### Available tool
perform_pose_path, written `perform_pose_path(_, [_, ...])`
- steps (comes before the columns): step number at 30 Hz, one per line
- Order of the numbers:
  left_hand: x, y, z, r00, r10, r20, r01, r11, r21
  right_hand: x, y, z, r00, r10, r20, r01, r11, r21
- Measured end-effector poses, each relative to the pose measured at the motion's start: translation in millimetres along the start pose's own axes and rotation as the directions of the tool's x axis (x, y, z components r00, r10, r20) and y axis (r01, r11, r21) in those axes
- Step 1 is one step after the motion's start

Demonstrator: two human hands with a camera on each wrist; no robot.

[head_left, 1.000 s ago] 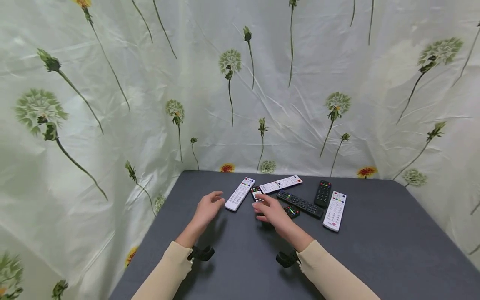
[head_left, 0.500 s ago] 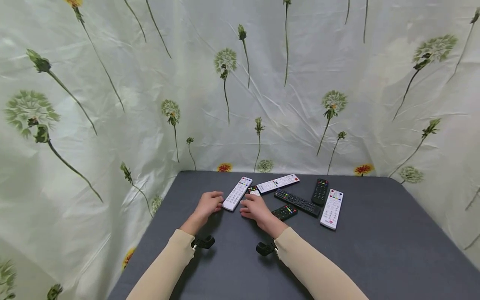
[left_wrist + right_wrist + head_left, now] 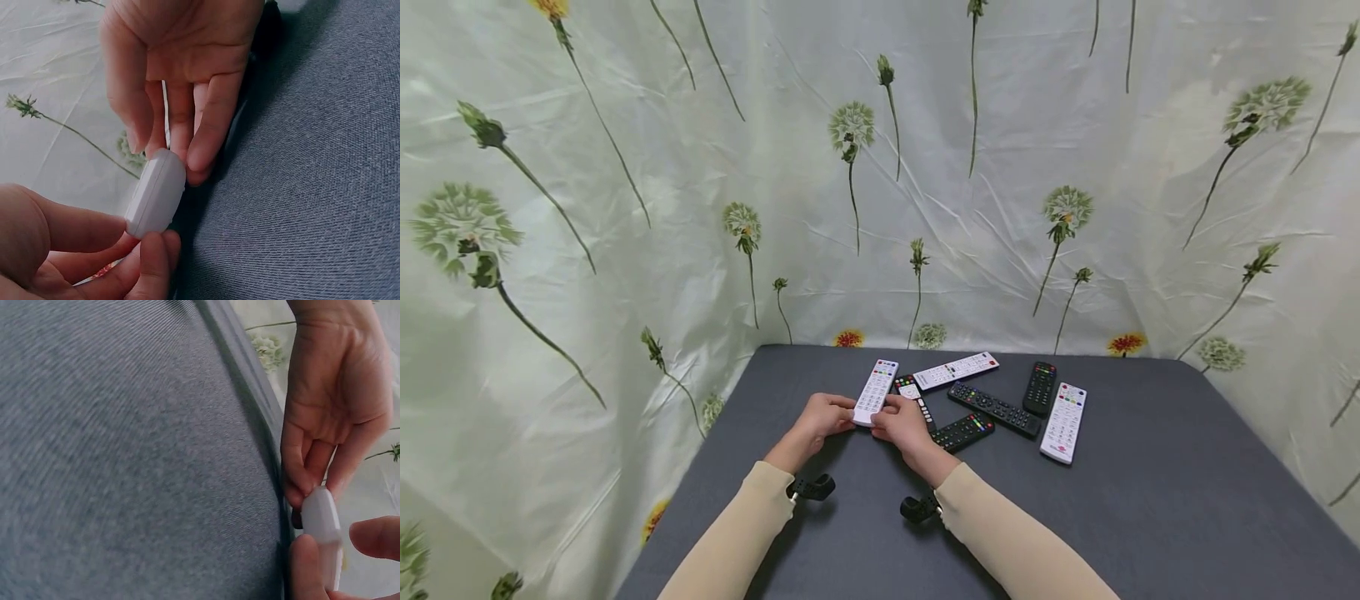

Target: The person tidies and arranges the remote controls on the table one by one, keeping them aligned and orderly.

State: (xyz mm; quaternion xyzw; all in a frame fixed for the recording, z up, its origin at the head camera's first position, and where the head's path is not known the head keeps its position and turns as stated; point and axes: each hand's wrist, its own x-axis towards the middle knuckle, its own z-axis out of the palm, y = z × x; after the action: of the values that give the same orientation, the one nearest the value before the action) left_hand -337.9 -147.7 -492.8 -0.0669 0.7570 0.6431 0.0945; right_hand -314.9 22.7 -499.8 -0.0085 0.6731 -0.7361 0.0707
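Note:
A white remote control (image 3: 876,390) is between both hands, its keys facing up and its near end toward me. The left hand (image 3: 817,419) pinches its left side between thumb and fingers; this grip shows at the lower left of the left wrist view around the white casing (image 3: 156,194). At the right side of the near end is the right hand (image 3: 906,431), thumb above and fingers curled at the edge. In the right wrist view the remote's end (image 3: 322,515) has fingers from both hands against it.
Right beside lie a black remote with a white patch (image 3: 912,392), another white remote (image 3: 957,371) and a short black one (image 3: 962,431). Farther right are a long black remote (image 3: 996,408), a black one (image 3: 1040,387) and a white one (image 3: 1063,423). A floral curtain (image 3: 880,183) backs the dark grey table (image 3: 1150,483).
The right hand has moved left from over the black remotes to the white remote. Both hands now hold the white remote, which has turned slightly and shifted.

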Motion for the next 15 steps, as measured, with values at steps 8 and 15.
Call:
perform_pose_path(8, [-8.0,0.9,5.0,0.999,0.036,0.002,-0.036,0.999,0.013,-4,0,0.3,0.998,0.043,-0.045,-0.042,0.999,0.022])
perform_pose_path(15, [-19.4,5.9,5.1,0.997,0.073,-0.001,-0.073,0.997,0.026,-16,-14,-1.4,1.0,0.019,-0.014,-0.019,1.0,-0.001])
